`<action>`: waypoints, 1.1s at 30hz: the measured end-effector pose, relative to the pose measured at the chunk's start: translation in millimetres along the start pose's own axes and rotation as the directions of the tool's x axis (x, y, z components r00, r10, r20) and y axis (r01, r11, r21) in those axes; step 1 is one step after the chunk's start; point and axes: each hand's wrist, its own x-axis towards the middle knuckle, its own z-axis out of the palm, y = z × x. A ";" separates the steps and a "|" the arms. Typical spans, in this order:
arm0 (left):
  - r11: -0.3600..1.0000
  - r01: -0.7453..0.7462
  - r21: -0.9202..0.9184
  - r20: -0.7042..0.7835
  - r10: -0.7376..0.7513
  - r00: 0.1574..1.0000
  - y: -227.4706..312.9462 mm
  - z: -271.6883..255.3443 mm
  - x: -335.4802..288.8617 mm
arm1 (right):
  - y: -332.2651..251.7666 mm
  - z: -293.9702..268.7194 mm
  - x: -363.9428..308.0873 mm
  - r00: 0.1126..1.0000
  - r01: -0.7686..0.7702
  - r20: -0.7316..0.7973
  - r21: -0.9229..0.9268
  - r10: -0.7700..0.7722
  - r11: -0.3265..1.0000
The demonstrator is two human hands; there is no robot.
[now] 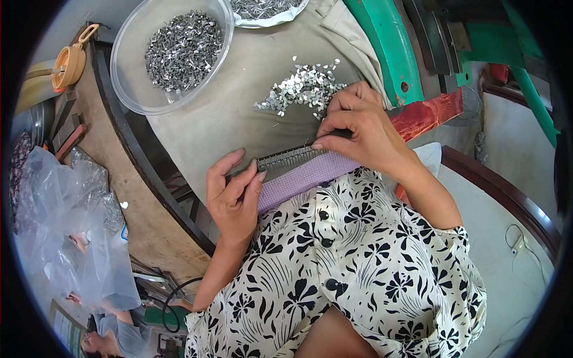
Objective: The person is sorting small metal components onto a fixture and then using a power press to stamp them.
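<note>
Evidently for steadiness, the left hand (231, 194) and right hand (361, 125) pinch opposite ends of a dark, narrow, pin-lined bar (290, 157) along lilac woven cloth (301, 182); small silver metal pieces (303, 89) lie within reach.

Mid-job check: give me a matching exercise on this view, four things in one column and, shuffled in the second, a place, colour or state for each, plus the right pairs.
1. Slim dark bar
2. Round tub
3. Silvery flakes
4. Textured band

A. In a loose heap on the beige cloth
B. Lilac, against the patterned shirt
C. Held by the left grip and the right grip
D. Clear, with small grey metal pieces inside

Pairs: 1-C; 2-D; 3-A; 4-B
</note>
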 end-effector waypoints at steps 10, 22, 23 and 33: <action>1.000 -0.014 0.020 -0.010 0.014 1.000 0.4 -0.1 -0.3 | -4.3 10.4 0.4 0.998 0.012 -0.066 -0.036 -0.015 0.999; 1.000 -0.022 0.013 -0.008 0.022 1.000 -0.7 -0.7 -0.5 | 1.9 0.1 -1.5 0.999 0.029 -0.017 -0.001 -0.029 1.000; 1.000 -0.022 0.012 -0.009 0.022 1.000 -0.6 -0.7 -0.5 | 3.0 -1.3 -1.5 0.999 0.032 -0.007 -0.001 -0.032 0.999; 1.000 0.006 0.021 -0.012 -0.005 1.000 1.7 2.7 -0.7 | 8.5 -11.7 -1.6 0.996 0.052 0.064 0.035 -0.054 0.998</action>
